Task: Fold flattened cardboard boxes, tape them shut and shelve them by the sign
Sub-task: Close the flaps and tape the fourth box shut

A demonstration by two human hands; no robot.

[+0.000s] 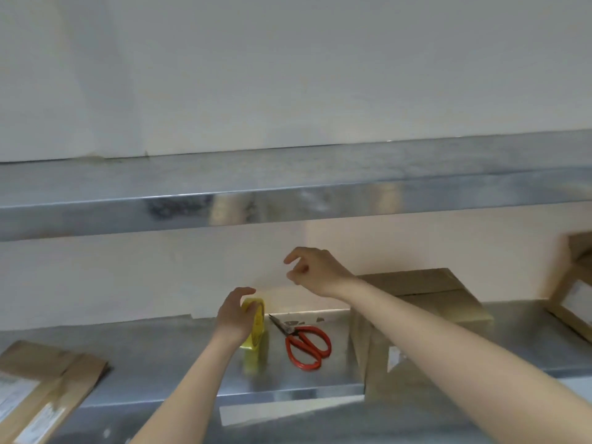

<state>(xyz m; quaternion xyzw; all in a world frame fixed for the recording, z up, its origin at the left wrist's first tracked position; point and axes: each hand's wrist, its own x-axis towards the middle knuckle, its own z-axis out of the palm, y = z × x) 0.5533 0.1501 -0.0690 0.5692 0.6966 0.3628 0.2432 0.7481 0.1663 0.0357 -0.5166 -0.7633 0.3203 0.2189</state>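
Gripping yellow tape roll (258, 318) with left hand (235, 315), upright on steel shelf (160, 357) beside red scissors (306, 344). Holding right hand (315, 270) above, loosely curled, nothing visible in it. Got 1 folded box (426, 302) right of scissors.

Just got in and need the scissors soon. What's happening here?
A person's left hand grips a yellow tape roll standing on the metal shelf. The right hand hovers above, fingers loosely curled, holding nothing visible. Red scissors lie untouched beside the tape; a folded box sits to the right.
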